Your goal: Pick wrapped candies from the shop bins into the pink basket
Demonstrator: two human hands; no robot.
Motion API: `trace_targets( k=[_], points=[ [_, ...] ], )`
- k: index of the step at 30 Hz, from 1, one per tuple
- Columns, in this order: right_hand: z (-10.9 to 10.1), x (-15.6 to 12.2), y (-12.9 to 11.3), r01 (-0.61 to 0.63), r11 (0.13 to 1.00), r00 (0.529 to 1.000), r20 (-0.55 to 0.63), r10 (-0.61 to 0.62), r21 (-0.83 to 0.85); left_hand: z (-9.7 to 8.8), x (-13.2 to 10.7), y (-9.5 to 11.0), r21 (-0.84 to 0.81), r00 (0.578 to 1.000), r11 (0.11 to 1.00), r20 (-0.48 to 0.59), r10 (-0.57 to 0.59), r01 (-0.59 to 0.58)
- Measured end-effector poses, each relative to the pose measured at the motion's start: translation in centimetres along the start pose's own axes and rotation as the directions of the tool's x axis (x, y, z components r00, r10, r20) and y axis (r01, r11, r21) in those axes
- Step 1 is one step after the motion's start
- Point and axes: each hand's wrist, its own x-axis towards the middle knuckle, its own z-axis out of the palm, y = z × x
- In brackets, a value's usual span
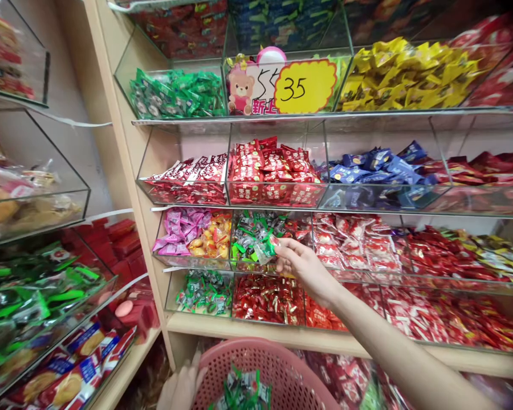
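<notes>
Many candy-filled bins (188, 196), basket (269, 345) below; right hand (298, 261) pinching packet (265, 249); left hand (182, 386), grip unclear.

1 left hand (182, 386) and 1 right hand (297, 262) are seen, with 1 pink basket (293, 373) and 1 heap of green packets (244, 390) inside it. On the facing rack, 1 yellow price card (305, 86), 1 bear card (243, 90), 1 heap of yellow packets (406, 74) and 1 heap of blue packets (380, 168) are counted. Single packets are too overlapped to be counted.

Glossy plastic candy wrappers (245, 390), matt plastic basket (256, 348), smooth clear bins (376, 196), wooden shelving (126, 142)
</notes>
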Motion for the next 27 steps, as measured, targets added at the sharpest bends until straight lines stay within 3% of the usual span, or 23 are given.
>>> trace_targets(
  k=[7, 13, 18, 22, 27],
  points=[
    [1.0, -1.5, 0.7, -0.106, 0.974, 0.992, 0.088, 0.090, 0.201, -0.8, -0.1, 0.3, 0.042, 1.000, 0.999, -0.025, 0.006, -0.005],
    [1.4, -2.2, 2.0, -0.070, 0.996, 0.989, 0.132, 0.061, 0.058, -0.5, -0.1, 0.2, 0.015, 1.000, 1.000, -0.029, 0.008, -0.008],
    [1.8, -3.0, 3.6, -0.144, 0.990, 0.974, 0.174, 0.144, -0.010, -1.0, -0.2, 0.4, 0.010, 1.000, 1.000, -0.007, -0.008, 0.008],
    [2.3, -4.4, 6.8, -0.250, 0.968, 0.947, 0.209, 0.244, 0.006, -1.6, -0.4, 0.6, 0.010, 1.000, 1.000, 0.008, -0.008, 0.008],
    [3.1, -7.3, 13.6, -0.388, 0.922, 0.884, 0.279, 0.375, -0.011, -1.5, -0.4, 0.6, -0.019, 1.000, 1.000, -0.018, -0.017, 0.017]
  ],
)
